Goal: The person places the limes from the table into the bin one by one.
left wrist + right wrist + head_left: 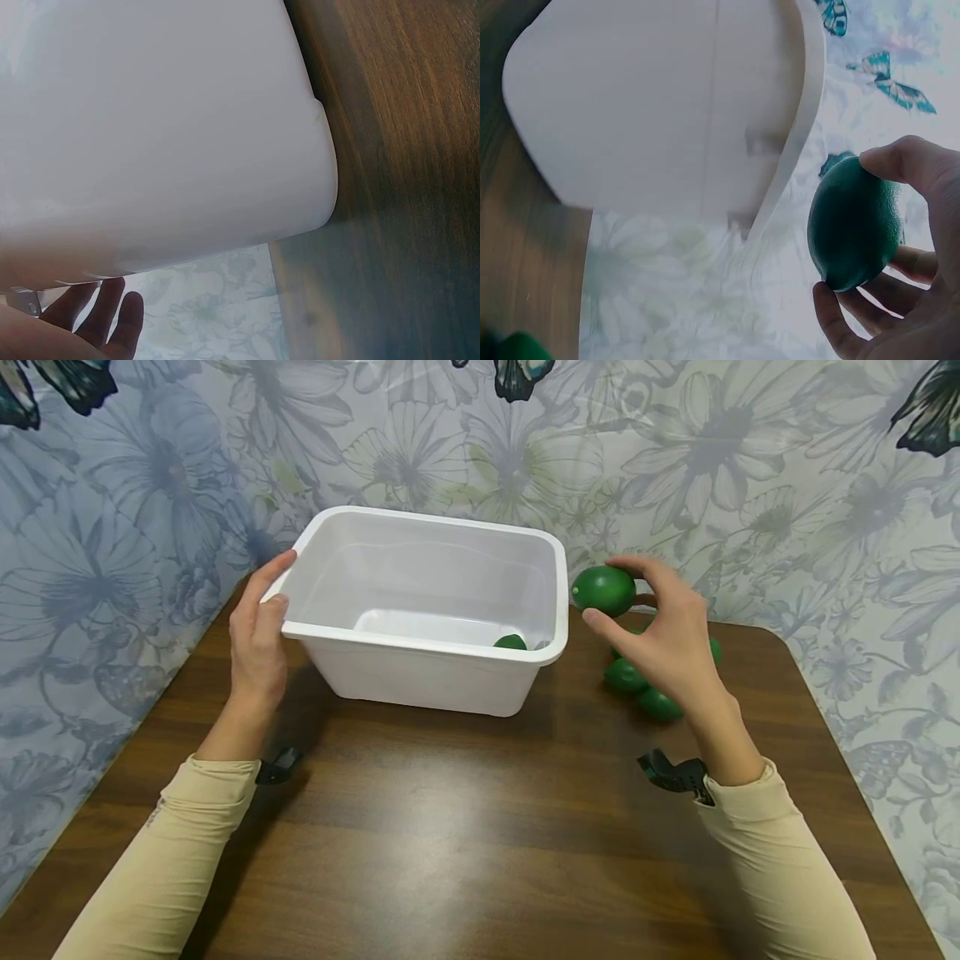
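A white plastic tub point(420, 672) stands on the table, one green lime point(511, 642) showing inside at its right end. My left hand point(258, 639) holds the tub's left end by the rim; in the left wrist view its fingers point(109, 311) reach along the tub's wall point(165, 135). Just right of the tub, my right hand point(671, 635) pinches a lime point(603, 591) between thumb and fingers, above the table. The right wrist view shows this lime point(855, 225) apart from the tub's rim point(810, 90). Below that hand lie several more limes point(660, 703), partly hidden by it.
The brown wooden table point(435, 827) has its far edge close behind the tub and limes. Beyond it is a wall point(720, 468) with floral paper and butterfly decorations point(516, 378). A dark wrist mount point(678, 774) sits at each cuff.
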